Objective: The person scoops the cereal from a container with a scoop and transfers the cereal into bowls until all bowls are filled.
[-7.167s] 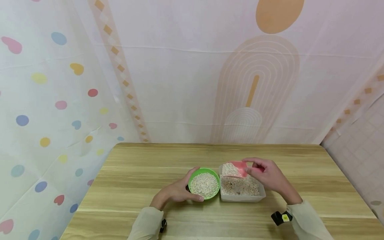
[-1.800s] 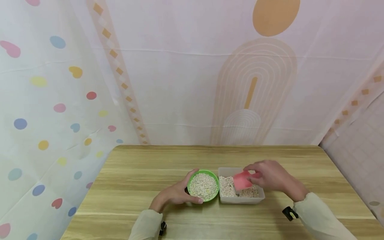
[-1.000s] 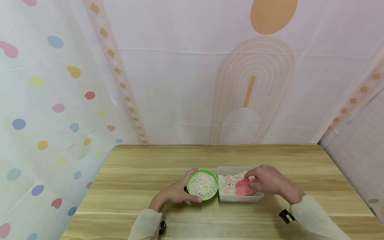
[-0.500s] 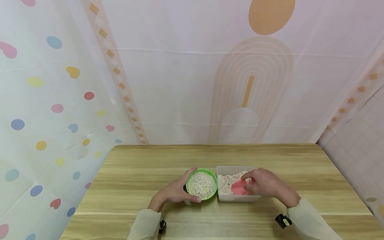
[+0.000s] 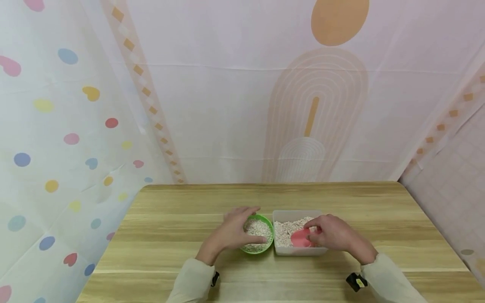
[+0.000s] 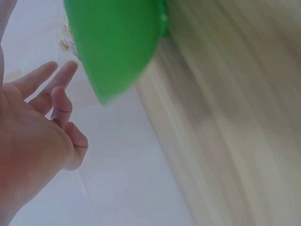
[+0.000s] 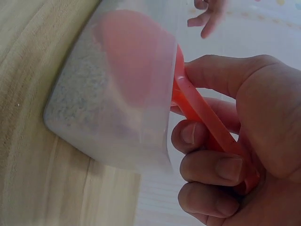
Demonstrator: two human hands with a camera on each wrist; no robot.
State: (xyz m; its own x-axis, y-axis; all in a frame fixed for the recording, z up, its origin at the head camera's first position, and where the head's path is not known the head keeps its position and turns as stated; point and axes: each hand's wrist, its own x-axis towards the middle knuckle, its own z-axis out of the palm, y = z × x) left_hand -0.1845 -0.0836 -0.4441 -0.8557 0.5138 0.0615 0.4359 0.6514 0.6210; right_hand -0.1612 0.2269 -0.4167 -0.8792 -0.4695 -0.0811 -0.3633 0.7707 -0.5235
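Note:
My left hand (image 5: 235, 230) hovers over the left side of a green bowl (image 5: 257, 252), fingers spread and relaxed. In the left wrist view the bowl's outer wall (image 6: 115, 42) stands apart from the fingertips. Pale flakes like rolled oats (image 5: 259, 227) fill the bowl. Just right of it, a translucent plastic box (image 5: 300, 252) holds more of the flakes (image 5: 289, 228). A pink scoop (image 5: 299, 238) lies low inside the box, its bowl-shaped end seen through the wall in the right wrist view. My right hand (image 7: 277, 117) grips the scoop's handle (image 7: 207, 113) with curled fingers.
Bowl and box stand side by side on a wood-grain table (image 5: 189, 202). A patterned cloth backdrop (image 5: 219, 105) hangs behind the table's far edge, and a dotted one (image 5: 45, 134) at the left.
My left hand has let go of the bowl's side and moved up and right over it. The scoop, earlier raised with flakes and then tilted, has gone down into the box.

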